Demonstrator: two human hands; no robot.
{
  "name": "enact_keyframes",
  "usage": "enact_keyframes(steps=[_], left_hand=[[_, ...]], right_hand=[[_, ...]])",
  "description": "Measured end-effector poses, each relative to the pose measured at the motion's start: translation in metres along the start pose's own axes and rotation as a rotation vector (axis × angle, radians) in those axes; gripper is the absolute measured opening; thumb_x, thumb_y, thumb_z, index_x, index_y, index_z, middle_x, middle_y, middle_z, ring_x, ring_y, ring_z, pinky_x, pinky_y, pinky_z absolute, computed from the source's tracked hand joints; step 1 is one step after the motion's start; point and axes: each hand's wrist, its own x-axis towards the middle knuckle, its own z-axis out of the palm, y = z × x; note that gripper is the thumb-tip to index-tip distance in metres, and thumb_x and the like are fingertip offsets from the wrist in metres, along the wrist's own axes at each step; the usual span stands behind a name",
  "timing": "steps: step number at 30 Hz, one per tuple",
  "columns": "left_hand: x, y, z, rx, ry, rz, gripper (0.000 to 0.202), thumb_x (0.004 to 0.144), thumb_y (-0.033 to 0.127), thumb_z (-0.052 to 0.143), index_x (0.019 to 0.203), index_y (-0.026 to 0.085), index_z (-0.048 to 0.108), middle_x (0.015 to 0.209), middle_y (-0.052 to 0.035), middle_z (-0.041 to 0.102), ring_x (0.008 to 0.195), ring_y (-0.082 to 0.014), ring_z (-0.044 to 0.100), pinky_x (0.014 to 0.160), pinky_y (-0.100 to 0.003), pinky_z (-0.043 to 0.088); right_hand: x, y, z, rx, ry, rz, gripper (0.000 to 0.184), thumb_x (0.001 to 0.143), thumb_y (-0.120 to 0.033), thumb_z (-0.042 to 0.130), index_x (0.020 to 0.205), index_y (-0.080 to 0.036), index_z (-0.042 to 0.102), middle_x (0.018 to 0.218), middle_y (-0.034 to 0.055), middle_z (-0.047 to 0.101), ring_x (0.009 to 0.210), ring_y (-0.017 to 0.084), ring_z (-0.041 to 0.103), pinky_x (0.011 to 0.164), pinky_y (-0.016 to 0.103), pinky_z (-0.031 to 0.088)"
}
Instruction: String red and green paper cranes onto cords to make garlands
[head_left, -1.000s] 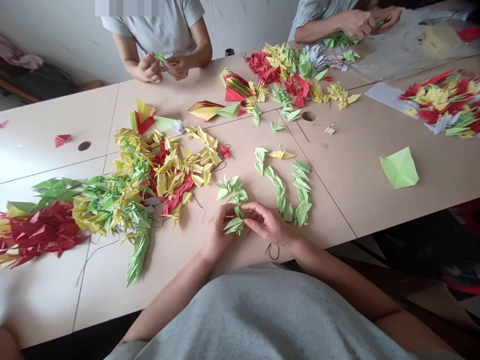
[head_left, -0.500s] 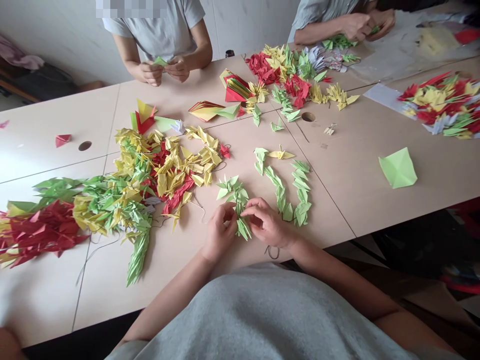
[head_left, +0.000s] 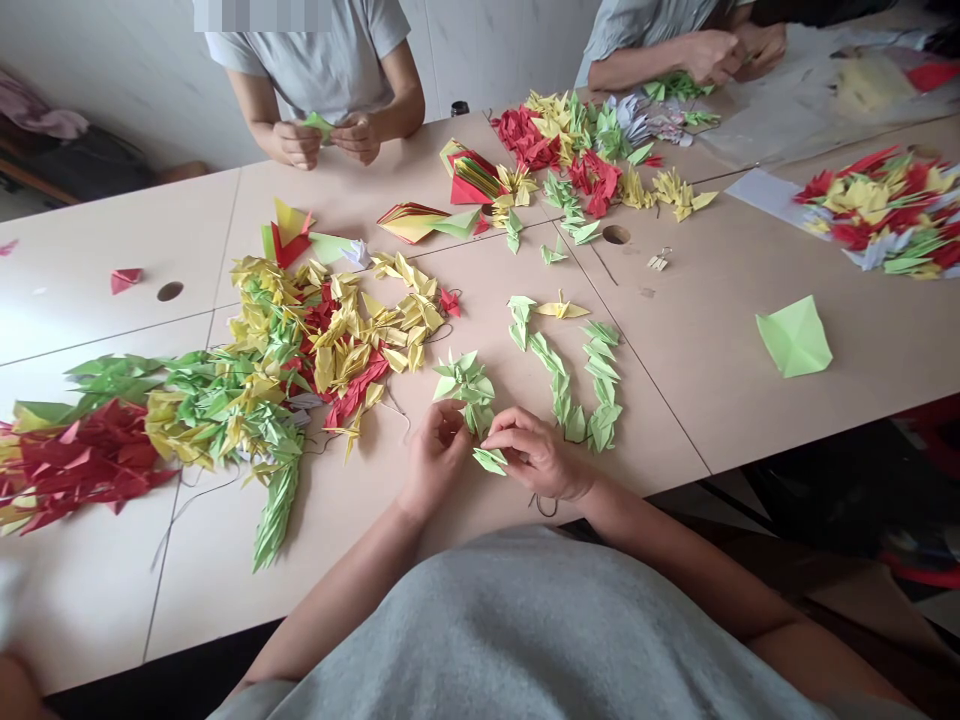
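My left hand [head_left: 435,455] is closed in a pinch at the lower end of a short string of green paper cranes [head_left: 466,385], which lies on the table. My right hand [head_left: 536,452] pinches at a folded green paper crane [head_left: 490,460] just below that string. The thread between the two is too fine to make out. Up and to the right of my right hand lies a curved string of green cranes [head_left: 556,375], with a single yellow crane [head_left: 561,309] at its top. A dark cord loop [head_left: 544,505] sticks out under my right wrist.
Left of my hands spreads a heap of yellow, green and red crane strings [head_left: 330,340]. A green paper square [head_left: 795,337] lies at the right, near a binder clip [head_left: 660,259]. Across the table, one person [head_left: 330,135] folds green paper; another person's hands [head_left: 739,55] work at the far right.
The lowest green crane now sits apart from the string above, with a gap between. My right hand has shifted slightly downward; my left stays near the string's end.
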Motion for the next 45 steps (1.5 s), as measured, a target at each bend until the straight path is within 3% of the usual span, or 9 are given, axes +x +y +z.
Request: enact_keyframes(steps=[7,12,15,22,30,39,45], left_hand=[[0.003,0.001,-0.001,-0.085,0.017,-0.008,0.023,0.074,0.017,0.061,0.097,0.02,0.056,0.072,0.0052,0.053,0.055,-0.0074,0.047,0.051,-0.019,0.038],[0.002,0.004,-0.002,-0.161,-0.048,-0.074,0.027,0.075,0.021,0.063,0.1,0.021,0.054,0.068,0.0065,0.05,0.056,-0.0083,0.049,0.053,-0.02,0.04],[0.0,0.006,-0.001,-0.156,-0.078,-0.074,0.028,0.075,0.021,0.065,0.101,0.021,0.054,0.069,0.0063,0.051,0.056,-0.0077,0.048,0.05,-0.019,0.038],[0.0,0.0,0.0,-0.199,-0.131,-0.08,0.028,0.075,0.023,0.068,0.1,0.02,0.055,0.069,0.0052,0.053,0.058,-0.0086,0.049,0.054,-0.021,0.042],[0.002,0.001,-0.001,-0.182,-0.092,-0.073,0.024,0.071,0.017,0.068,0.093,0.018,0.06,0.075,0.0032,0.055,0.066,-0.0088,0.053,0.06,-0.021,0.044],[0.003,-0.002,0.001,-0.241,-0.084,-0.083,0.033,0.07,0.025,0.076,0.096,0.019,0.056,0.072,0.0051,0.054,0.059,-0.007,0.049,0.055,-0.018,0.043],[0.004,0.001,-0.001,-0.269,-0.098,-0.098,0.033,0.071,0.029,0.078,0.095,0.019,0.059,0.073,0.0043,0.055,0.062,-0.008,0.052,0.058,-0.02,0.046]], right_hand=[[-0.001,-0.002,0.005,-0.011,-0.013,-0.036,0.029,0.092,-0.008,0.044,0.1,-0.025,0.066,0.096,0.0061,0.061,0.087,0.015,0.064,0.072,0.026,0.054],[0.001,0.003,0.009,0.026,0.115,0.15,0.015,0.093,-0.02,0.056,0.107,-0.024,0.058,0.097,0.0053,0.061,0.067,0.012,0.06,0.062,0.026,0.054],[0.001,0.005,0.011,0.019,0.102,0.217,0.025,0.087,-0.028,0.067,0.109,-0.023,0.055,0.1,0.0062,0.063,0.065,0.013,0.06,0.062,0.029,0.055],[0.001,0.006,0.013,-0.023,0.085,0.343,0.022,0.089,-0.019,0.06,0.11,-0.022,0.056,0.094,0.0045,0.069,0.069,0.015,0.064,0.069,0.032,0.055],[0.0,0.015,0.017,-0.061,0.14,0.224,0.028,0.087,-0.01,0.053,0.112,-0.021,0.059,0.101,0.0077,0.067,0.078,0.016,0.064,0.067,0.029,0.055],[-0.001,0.011,0.016,-0.066,0.07,0.218,0.037,0.085,-0.02,0.066,0.12,-0.022,0.055,0.106,0.0082,0.063,0.066,0.014,0.059,0.063,0.031,0.054],[0.0,0.011,0.014,-0.002,0.088,0.237,0.029,0.09,-0.02,0.06,0.118,-0.022,0.057,0.104,0.0078,0.063,0.067,0.013,0.059,0.064,0.031,0.055]])
